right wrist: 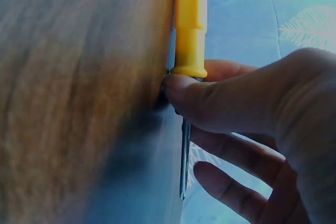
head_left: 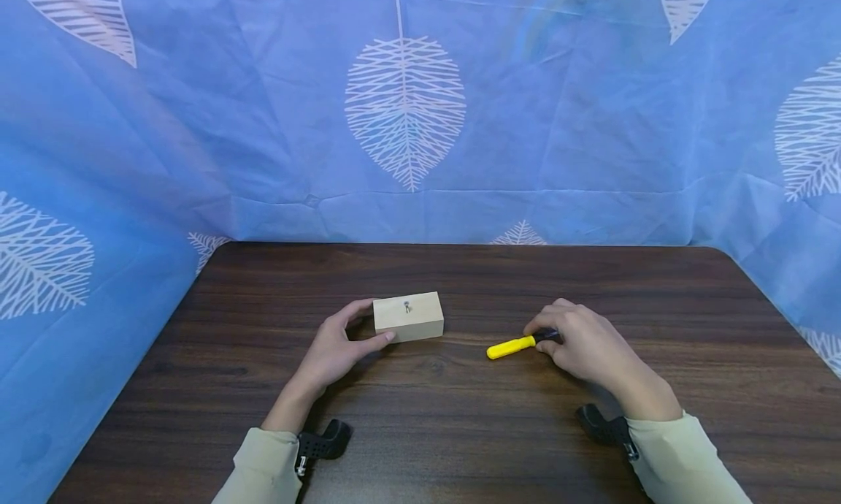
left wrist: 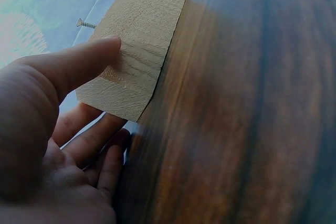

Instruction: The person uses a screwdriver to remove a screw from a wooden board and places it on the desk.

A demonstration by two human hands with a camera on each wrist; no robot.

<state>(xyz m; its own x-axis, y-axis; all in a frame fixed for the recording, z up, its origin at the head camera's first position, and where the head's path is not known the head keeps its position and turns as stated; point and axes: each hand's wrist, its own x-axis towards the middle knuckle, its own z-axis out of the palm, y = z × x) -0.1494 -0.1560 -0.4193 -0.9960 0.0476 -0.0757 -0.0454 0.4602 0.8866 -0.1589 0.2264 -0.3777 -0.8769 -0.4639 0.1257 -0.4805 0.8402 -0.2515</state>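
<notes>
A pale wooden block (head_left: 409, 330) lies on the table with a screw (head_left: 407, 307) standing up from its top face. My left hand (head_left: 335, 349) holds the block at its left end, the thumb (left wrist: 89, 62) on the near side and the fingers around the far side. In the left wrist view the screw (left wrist: 85, 24) sticks out with much of its thread showing. To the right, my right hand (head_left: 586, 345) pinches a screwdriver by the black part beside its yellow handle (head_left: 511, 348). Its metal shaft (right wrist: 184, 161) points back under the palm in the right wrist view.
The dark wood-grain table (head_left: 420, 445) has its far edge against a blue cloth (head_left: 276, 124) printed with white leaves. A black wrist camera mount (head_left: 326, 440) sits on the left sleeve, and another mount (head_left: 603, 425) on the right one.
</notes>
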